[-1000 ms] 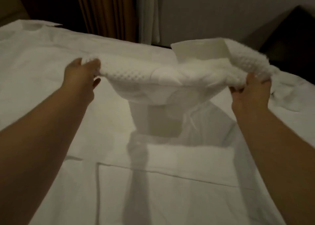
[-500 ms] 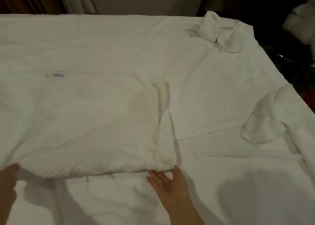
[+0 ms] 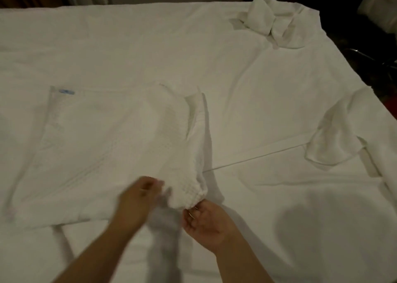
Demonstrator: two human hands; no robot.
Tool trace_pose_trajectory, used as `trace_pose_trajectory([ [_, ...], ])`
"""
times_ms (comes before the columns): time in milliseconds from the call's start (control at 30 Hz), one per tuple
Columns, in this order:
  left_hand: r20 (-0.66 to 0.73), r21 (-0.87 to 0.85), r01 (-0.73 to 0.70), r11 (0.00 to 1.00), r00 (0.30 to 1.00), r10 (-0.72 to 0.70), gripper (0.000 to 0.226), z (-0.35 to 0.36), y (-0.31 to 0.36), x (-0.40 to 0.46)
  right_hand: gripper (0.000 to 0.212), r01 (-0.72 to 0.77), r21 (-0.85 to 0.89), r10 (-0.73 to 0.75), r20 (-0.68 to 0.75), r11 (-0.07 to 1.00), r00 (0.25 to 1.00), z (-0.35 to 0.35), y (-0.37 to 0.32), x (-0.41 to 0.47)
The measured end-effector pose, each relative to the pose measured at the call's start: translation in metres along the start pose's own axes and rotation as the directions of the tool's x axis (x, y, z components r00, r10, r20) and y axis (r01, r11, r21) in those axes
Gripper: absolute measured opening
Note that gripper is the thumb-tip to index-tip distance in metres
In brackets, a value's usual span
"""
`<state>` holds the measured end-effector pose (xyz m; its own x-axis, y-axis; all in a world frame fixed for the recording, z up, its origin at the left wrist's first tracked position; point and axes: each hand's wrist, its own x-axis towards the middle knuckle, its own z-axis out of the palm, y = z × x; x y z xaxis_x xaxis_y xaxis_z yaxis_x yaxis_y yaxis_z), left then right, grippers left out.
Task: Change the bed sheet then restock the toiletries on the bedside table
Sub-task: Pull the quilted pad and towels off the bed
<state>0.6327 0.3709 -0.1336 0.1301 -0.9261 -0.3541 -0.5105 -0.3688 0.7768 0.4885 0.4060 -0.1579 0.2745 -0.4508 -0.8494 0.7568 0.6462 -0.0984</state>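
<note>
The bed sheet [image 3: 150,46] is spread across the bed, with creases that could be worsened if the work on top drags across it. On it, at the near left, a folded white textured cloth [image 3: 103,145] (perhaps a mattress pad or towel; its kind cannot be told) is laid flat, its near right corner bunched. That corner is pinched from below by the right hand [image 3: 206,220]; a loose pinch there could let the fold spring open. The left hand [image 3: 137,197] is blurred at the cloth's near edge, so its grasp cannot be told. Two crumpled white cloths [image 3: 277,23] [image 3: 335,132] lie at the right, where they might be caught up. No toiletries are seen.
</note>
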Motion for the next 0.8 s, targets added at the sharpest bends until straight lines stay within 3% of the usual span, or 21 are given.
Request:
trace_pose_trajectory([
  [67, 0.214, -0.075, 0.125, 0.989, 0.971, -0.107, 0.011, 0.035, 0.010, -0.005, 0.018, 0.018, -0.054, -0.020, -0.041, 0.998, 0.999, -0.005, -0.006, -0.001],
  [167, 0.326, -0.180, 0.313, 0.933, 0.914, -0.243, 0.015, 0.035, 0.013, 0.009, 0.017, 0.057, -0.076, -0.063, -0.071, 0.995, 0.995, -0.008, -0.011, -0.001],
  [233, 0.394, -0.205, 0.333, 0.921, 0.889, -0.234, 0.022, 0.032, 0.014, 0.009, 0.017, 0.082, -0.127, -0.095, -0.102, 0.989, 0.990, -0.009, -0.014, -0.002],
  [333, 0.371, -0.255, 0.384, 0.887, 0.886, -0.277, 0.022, 0.028, 0.007, 0.012, 0.014, 0.100, -0.220, -0.144, -0.194, 0.970, 0.971, -0.006, -0.019, -0.006],
  [533, 0.262, -0.357, 0.424, 0.832, 0.901, -0.347, 0.028, 0.037, 0.016, 0.006, 0.014, 0.126, -0.385, -0.295, -0.420, 0.914, 0.858, -0.007, -0.034, -0.004],
  [600, 0.251, -0.381, 0.422, 0.823, 0.904, -0.347, 0.032, 0.038, 0.020, 0.000, 0.011, 0.130, -0.620, -0.464, -0.416, 0.774, 0.782, -0.005, -0.036, -0.006],
  [667, 0.186, -0.324, 0.377, 0.868, 0.925, -0.332, 0.033, 0.036, 0.029, -0.003, 0.015, 0.094, -0.903, -0.710, -0.262, 0.420, 0.654, 0.002, -0.038, -0.011],
  [733, 0.066, -0.207, 0.260, 0.943, 0.965, -0.252, 0.036, 0.036, 0.045, -0.002, 0.021, 0.138, -0.979, -0.828, -0.046, 0.148, 0.560, 0.016, -0.040, -0.022],
  [800, -0.053, -0.107, 0.145, 0.984, 0.987, -0.151, 0.039, 0.038, 0.068, -0.002, 0.027, 0.162, -0.986, -0.856, 0.056, 0.033, 0.514, 0.021, -0.042, -0.027],
])
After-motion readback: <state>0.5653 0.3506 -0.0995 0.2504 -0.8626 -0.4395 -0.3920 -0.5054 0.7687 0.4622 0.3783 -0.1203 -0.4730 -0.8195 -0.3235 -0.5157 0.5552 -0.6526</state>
